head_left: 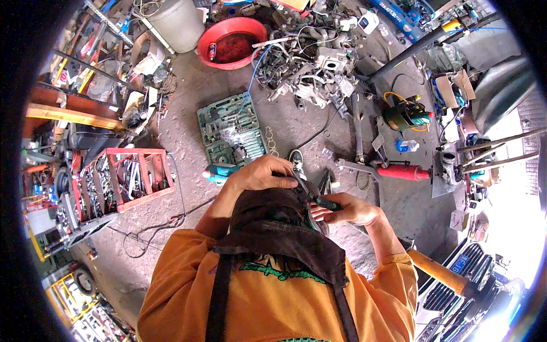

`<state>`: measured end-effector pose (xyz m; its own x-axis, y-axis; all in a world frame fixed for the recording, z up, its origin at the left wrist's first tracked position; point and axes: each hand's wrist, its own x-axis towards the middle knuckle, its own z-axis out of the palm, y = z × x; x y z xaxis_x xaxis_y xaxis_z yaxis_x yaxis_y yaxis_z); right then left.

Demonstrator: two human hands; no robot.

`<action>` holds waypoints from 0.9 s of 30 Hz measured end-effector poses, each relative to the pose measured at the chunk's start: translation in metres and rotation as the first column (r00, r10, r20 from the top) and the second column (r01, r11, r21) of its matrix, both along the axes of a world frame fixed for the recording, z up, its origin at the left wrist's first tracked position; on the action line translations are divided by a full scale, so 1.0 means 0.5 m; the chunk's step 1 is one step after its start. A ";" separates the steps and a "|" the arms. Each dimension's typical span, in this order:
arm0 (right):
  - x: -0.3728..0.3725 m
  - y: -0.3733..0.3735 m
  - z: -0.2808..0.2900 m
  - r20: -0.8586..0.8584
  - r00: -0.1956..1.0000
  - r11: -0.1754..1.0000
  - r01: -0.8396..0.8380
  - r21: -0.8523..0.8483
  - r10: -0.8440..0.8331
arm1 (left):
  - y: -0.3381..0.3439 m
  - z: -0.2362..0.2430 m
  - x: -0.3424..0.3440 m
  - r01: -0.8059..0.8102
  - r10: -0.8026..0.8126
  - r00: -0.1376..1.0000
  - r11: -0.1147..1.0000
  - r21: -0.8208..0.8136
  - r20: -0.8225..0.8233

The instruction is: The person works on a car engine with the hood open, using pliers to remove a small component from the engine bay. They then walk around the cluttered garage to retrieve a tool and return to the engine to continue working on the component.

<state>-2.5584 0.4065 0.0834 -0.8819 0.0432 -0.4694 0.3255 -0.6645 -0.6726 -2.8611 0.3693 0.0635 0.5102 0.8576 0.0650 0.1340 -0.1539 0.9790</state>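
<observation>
Near the far edge of the floor (182, 117), a heap of metal parts (316, 62) is spread. A dark apron (290, 246) is worn. Left of the heap a red basin (231, 66) is set, and an open tool case (254, 114) is laid nearer. By the right hand (354, 210), a green-handled tool (326, 203) is clasped before the apron; whether its shaft is pinched by the left hand's (262, 174) curled fingers cannot be told.

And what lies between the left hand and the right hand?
In the head view, a green-handled tool: its handle at the right hand, its shaft toward the left hand.
</observation>
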 end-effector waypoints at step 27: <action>0.012 -0.074 -0.059 0.024 0.981 0.981 0.194 -0.007 -0.194 | 0.008 -0.002 0.033 0.062 -0.062 0.997 0.998 -0.003 0.039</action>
